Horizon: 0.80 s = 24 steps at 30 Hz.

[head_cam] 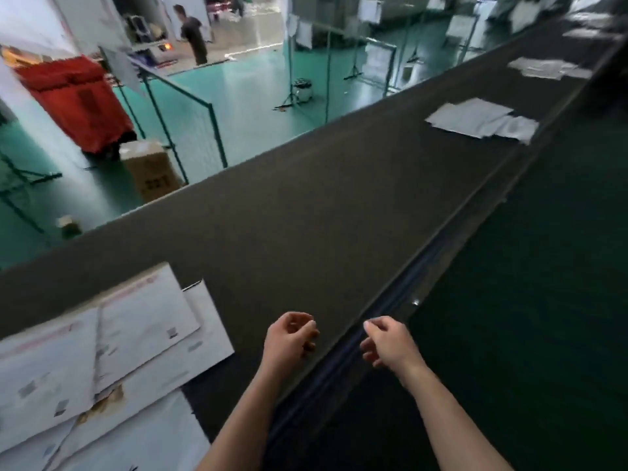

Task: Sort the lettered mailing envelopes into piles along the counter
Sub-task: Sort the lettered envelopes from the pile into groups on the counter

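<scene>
- Holding nothing: my left hand (290, 336) hovers over the near part of the worktop (306, 215), fingers loosely curled and empty.
- My right hand (389, 341) is level with it, just past the worktop's near edge, over the dark strip that runs along that edge; its fingers are likewise relaxed, slightly bent, and grip nothing.
- The two hands are near each other but apart, neither touching the worktop surface as far as I can tell.
- To the left of my left hand lies a heap of large white envelopes (102, 368), overlapping at different angles, flat on the worktop. Faint red markings and small grey labels show on them; no lettering is legible. One envelope has a brown torn or stained patch near its lower edge.
- The worktop is a long dark grey surface running away to the upper right.
- Well along it sits a small pile of white envelopes (482, 120), loosely stacked.
- Further on lies another pile (547, 68), then more white sheets at the far end, too blurred to describe.
- Beyond the worktop's far edge: a green floor (238, 90), green-framed mesh fencing, a cardboard box (151, 169), a red cart (76, 100) and a person (193, 34) standing in the distance.
</scene>
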Each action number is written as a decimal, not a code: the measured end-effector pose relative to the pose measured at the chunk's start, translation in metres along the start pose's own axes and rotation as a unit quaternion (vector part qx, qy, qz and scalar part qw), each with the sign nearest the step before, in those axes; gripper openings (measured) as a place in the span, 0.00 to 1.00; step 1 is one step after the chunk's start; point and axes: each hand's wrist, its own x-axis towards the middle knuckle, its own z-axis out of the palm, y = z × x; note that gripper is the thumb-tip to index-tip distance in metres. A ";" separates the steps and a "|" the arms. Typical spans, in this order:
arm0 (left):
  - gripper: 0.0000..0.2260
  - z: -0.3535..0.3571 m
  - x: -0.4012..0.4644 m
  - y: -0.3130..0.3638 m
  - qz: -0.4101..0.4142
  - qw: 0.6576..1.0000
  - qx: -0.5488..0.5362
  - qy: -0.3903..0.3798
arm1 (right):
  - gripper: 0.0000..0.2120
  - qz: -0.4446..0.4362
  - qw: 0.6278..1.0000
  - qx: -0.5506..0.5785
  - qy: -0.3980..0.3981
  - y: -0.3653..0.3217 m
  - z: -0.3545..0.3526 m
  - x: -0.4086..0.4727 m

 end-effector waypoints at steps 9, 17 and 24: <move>0.05 0.313 0.043 0.095 0.098 0.951 0.198 -0.215 | 0.10 0.006 0.967 0.217 0.133 0.061 -0.266 0.044; 0.05 0.451 0.128 0.131 0.056 0.907 0.277 -0.313 | 0.10 0.047 0.944 0.270 0.184 0.098 -0.386 0.124; 0.06 0.597 0.279 0.206 0.051 0.911 0.232 -0.336 | 0.07 0.061 0.949 0.209 0.226 0.044 -0.534 0.272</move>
